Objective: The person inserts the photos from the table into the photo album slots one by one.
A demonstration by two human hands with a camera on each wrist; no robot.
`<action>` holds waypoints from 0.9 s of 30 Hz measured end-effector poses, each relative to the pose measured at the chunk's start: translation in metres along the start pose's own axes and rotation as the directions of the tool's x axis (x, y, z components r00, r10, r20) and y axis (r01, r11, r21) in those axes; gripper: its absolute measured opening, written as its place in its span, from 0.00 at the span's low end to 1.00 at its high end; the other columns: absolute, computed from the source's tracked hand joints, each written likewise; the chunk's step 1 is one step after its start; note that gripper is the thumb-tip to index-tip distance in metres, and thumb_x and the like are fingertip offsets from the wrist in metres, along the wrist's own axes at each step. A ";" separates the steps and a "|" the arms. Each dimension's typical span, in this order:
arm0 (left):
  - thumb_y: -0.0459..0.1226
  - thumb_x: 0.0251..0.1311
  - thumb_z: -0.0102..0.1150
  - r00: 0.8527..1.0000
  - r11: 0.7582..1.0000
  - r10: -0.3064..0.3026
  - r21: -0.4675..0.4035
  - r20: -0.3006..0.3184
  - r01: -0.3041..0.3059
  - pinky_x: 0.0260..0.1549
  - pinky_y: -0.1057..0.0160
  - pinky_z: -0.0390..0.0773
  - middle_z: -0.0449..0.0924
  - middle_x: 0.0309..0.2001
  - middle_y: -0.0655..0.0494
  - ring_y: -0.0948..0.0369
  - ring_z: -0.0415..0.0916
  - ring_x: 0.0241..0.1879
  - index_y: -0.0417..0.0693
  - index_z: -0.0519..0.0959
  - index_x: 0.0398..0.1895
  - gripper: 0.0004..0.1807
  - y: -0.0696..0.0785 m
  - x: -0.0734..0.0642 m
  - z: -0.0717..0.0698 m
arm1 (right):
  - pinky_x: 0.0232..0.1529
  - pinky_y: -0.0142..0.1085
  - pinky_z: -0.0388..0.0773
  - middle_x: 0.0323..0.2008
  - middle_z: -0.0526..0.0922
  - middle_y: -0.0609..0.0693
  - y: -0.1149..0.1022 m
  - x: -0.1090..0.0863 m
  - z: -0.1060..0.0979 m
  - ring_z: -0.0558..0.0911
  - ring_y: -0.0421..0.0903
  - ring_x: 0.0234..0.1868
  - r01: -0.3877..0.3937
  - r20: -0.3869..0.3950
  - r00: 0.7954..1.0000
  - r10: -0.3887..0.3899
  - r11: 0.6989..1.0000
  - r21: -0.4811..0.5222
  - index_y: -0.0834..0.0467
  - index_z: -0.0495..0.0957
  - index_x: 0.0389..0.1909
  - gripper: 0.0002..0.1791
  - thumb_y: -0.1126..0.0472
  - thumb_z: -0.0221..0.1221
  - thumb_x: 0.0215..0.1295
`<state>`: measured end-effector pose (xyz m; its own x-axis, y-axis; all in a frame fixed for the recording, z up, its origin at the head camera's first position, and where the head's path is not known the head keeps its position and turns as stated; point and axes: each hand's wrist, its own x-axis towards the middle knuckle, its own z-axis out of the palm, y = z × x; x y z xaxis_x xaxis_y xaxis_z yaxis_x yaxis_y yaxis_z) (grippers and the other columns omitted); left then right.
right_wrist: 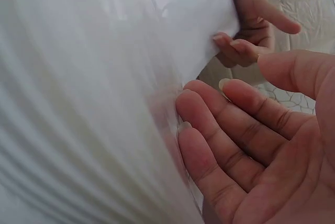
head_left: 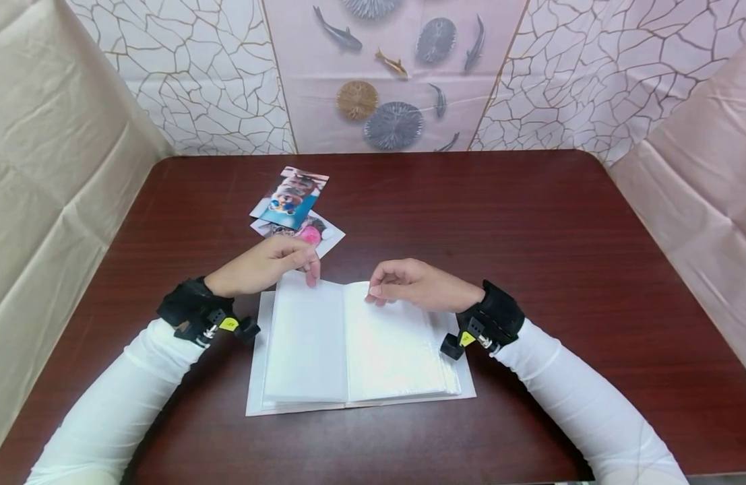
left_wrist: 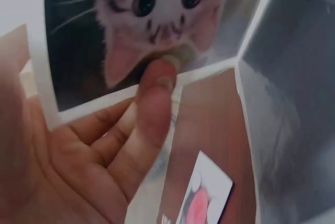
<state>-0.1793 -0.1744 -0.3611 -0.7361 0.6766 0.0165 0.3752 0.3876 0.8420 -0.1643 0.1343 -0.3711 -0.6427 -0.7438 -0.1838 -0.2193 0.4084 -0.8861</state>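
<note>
An open photo album (head_left: 306,350) lies on the table, its visible pages blank and glossy white. My left hand (head_left: 263,265) is at the top edge of the left page, which rises slightly from the cover. Up close in the left wrist view, the thumb pinches the border of a page showing a kitten photo (left_wrist: 165,20), with the fingers behind it. My right hand (head_left: 412,286) is over the top of the right page. From the right wrist view, its loosely bent fingers (right_wrist: 201,156) touch the edge of the clear sleeves, while the thumb stands apart.
Two loose photos overlap beyond the left hand: a blue-toned one (head_left: 290,202) on top, and one with a pink shape (head_left: 330,236) beneath. The dark wooden table (head_left: 561,236) ends at a patterned cloth backdrop (head_left: 397,81), with cloth hanging at both sides.
</note>
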 end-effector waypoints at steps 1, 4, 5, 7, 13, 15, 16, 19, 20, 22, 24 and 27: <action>0.38 0.77 0.50 1.000 1.000 -0.008 0.015 0.001 0.008 0.50 0.61 0.78 0.86 0.32 0.54 0.56 0.80 0.41 0.42 0.85 0.37 0.15 -0.001 0.000 0.000 | 0.53 0.39 0.78 0.42 0.86 0.53 0.000 0.000 0.000 0.82 0.48 0.45 -0.001 0.000 1.000 0.001 1.000 0.000 0.59 0.80 0.49 0.10 0.59 0.56 0.76; 0.37 0.74 0.55 0.999 0.997 -0.051 0.059 0.009 0.051 0.44 0.63 0.78 0.85 0.30 0.56 0.57 0.79 0.39 0.47 0.85 0.33 0.12 -0.004 0.000 -0.001 | 0.52 0.40 0.78 0.42 0.86 0.53 -0.001 0.000 0.000 0.82 0.48 0.44 -0.005 -0.003 1.000 0.005 1.000 0.000 0.59 0.80 0.49 0.10 0.58 0.56 0.76; 0.38 0.73 0.57 0.998 0.995 -0.066 0.072 0.013 0.064 0.41 0.63 0.77 0.85 0.29 0.57 0.57 0.79 0.38 0.48 0.85 0.31 0.12 -0.006 0.000 -0.001 | 0.52 0.40 0.78 0.42 0.87 0.53 0.000 0.000 -0.001 0.82 0.48 0.44 -0.005 -0.004 1.000 0.005 1.000 -0.001 0.59 0.80 0.48 0.10 0.58 0.56 0.76; 0.38 0.72 0.59 0.996 0.992 -0.089 0.091 0.028 0.086 0.37 0.64 0.75 0.84 0.27 0.57 0.57 0.78 0.36 0.48 0.85 0.29 0.11 -0.009 0.001 0.000 | 0.52 0.41 0.78 0.42 0.87 0.53 0.000 0.000 -0.001 0.82 0.48 0.44 -0.005 -0.005 1.000 0.005 1.000 -0.005 0.58 0.81 0.48 0.10 0.58 0.56 0.76; 0.39 0.70 0.60 0.989 0.983 -0.135 0.133 0.066 0.126 0.29 0.65 0.69 0.82 0.24 0.56 0.56 0.74 0.30 0.48 0.85 0.28 0.11 -0.019 0.002 0.003 | 0.52 0.41 0.78 0.42 0.87 0.51 0.002 0.001 -0.001 0.82 0.48 0.44 -0.003 0.000 1.000 0.003 1.000 -0.010 0.57 0.81 0.48 0.10 0.57 0.56 0.76; 0.40 0.70 0.61 0.986 0.979 -0.150 0.146 0.067 0.139 0.26 0.66 0.66 0.82 0.24 0.56 0.57 0.71 0.27 0.49 0.85 0.28 0.11 -0.020 0.003 0.004 | 0.52 0.41 0.78 0.42 0.87 0.51 0.002 0.002 -0.001 0.82 0.48 0.44 -0.005 0.001 1.000 0.005 1.000 -0.010 0.57 0.81 0.48 0.10 0.57 0.56 0.76; 0.41 0.70 0.62 0.985 0.977 -0.158 0.153 0.066 0.147 0.24 0.66 0.64 0.82 0.24 0.55 0.57 0.68 0.26 0.49 0.84 0.28 0.11 -0.021 0.003 0.005 | 0.52 0.41 0.78 0.42 0.87 0.51 0.001 0.002 -0.001 0.82 0.48 0.44 -0.006 0.002 1.000 0.006 1.000 -0.011 0.57 0.81 0.48 0.10 0.57 0.56 0.76; 0.42 0.69 0.62 0.983 0.973 -0.171 0.167 0.064 0.158 0.22 0.66 0.61 0.81 0.23 0.56 0.57 0.66 0.24 0.50 0.84 0.28 0.11 -0.021 0.003 0.006 | 0.52 0.41 0.78 0.42 0.87 0.51 0.000 0.003 -0.001 0.82 0.48 0.44 -0.012 -0.001 1.000 0.012 1.000 -0.018 0.57 0.81 0.48 0.10 0.57 0.56 0.76; 0.42 0.69 0.63 0.983 0.973 -0.171 0.170 0.060 0.158 0.22 0.66 0.61 0.81 0.23 0.56 0.57 0.66 0.24 0.50 0.84 0.28 0.10 -0.022 0.003 0.006 | 0.52 0.41 0.77 0.42 0.87 0.51 0.000 0.003 -0.001 0.82 0.48 0.44 -0.014 -0.001 1.000 0.014 1.000 -0.019 0.56 0.81 0.48 0.10 0.56 0.56 0.76; 0.41 0.68 0.63 0.985 0.971 -0.165 0.181 0.051 0.154 0.21 0.66 0.60 0.80 0.23 0.56 0.58 0.66 0.24 0.50 0.85 0.31 0.08 -0.022 0.004 0.006 | 0.52 0.41 0.77 0.43 0.87 0.51 -0.001 0.002 -0.001 0.82 0.48 0.44 -0.015 0.001 1.000 0.015 1.000 -0.021 0.57 0.81 0.48 0.10 0.56 0.56 0.76; 0.40 0.68 0.64 0.987 0.966 -0.155 0.212 0.031 0.145 0.21 0.67 0.62 0.81 0.24 0.55 0.59 0.68 0.23 0.50 0.85 0.33 0.06 -0.024 0.004 0.004 | 0.51 0.40 0.76 0.42 0.87 0.51 -0.002 0.001 -0.002 0.82 0.47 0.44 -0.006 0.003 1.000 0.006 0.999 -0.044 0.56 0.81 0.48 0.10 0.56 0.56 0.77; 0.40 0.69 0.63 0.986 0.940 -0.160 0.300 -0.036 0.163 0.21 0.66 0.66 0.81 0.25 0.54 0.60 0.71 0.24 0.50 0.85 0.37 0.05 -0.027 0.005 -0.001 | 0.46 0.37 0.75 0.41 0.86 0.49 -0.005 -0.005 -0.005 0.81 0.46 0.42 0.019 -0.002 1.000 -0.020 0.990 -0.143 0.55 0.81 0.48 0.09 0.56 0.56 0.77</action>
<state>-0.1940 -0.1822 -0.3835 -0.8066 0.5828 -0.0986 0.4017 0.6628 0.6320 -0.1642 0.1386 -0.3634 -0.6398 -0.7505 -0.1654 -0.3342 0.4655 -0.8195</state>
